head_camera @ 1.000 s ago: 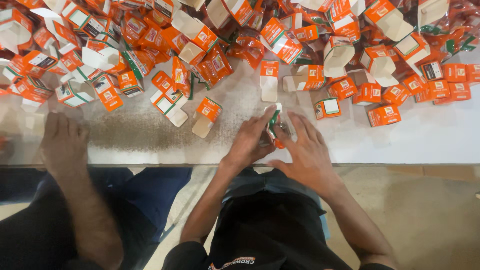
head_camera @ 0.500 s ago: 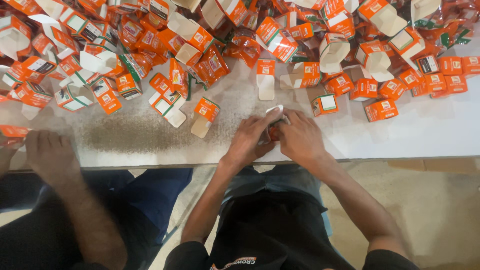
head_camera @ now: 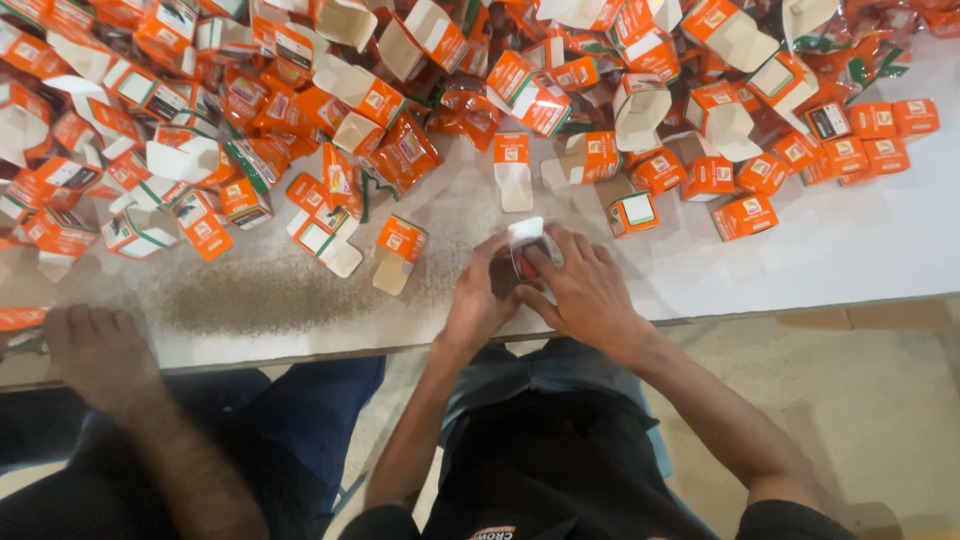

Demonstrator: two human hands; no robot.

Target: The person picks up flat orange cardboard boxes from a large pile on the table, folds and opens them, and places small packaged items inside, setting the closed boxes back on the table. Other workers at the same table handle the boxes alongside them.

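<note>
- While a co-worker's hand (head_camera: 95, 352) rests flat on the white table (head_camera: 850, 255), far left of the person's hands, loose orange cartons (head_camera: 400, 252) lie beyond it.
- Left hand (head_camera: 480, 300) is closed around a small orange box (head_camera: 527, 250).
- Right hand (head_camera: 585, 290) grips the same box, touching the left hand, white flap up.

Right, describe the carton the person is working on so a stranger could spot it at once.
Start at the white table heaped with orange cartons along its far side. Near the table's front edge, the left hand and right hand close around one small orange carton with a white flap raised. It alone is held; the others lie loose.
</note>
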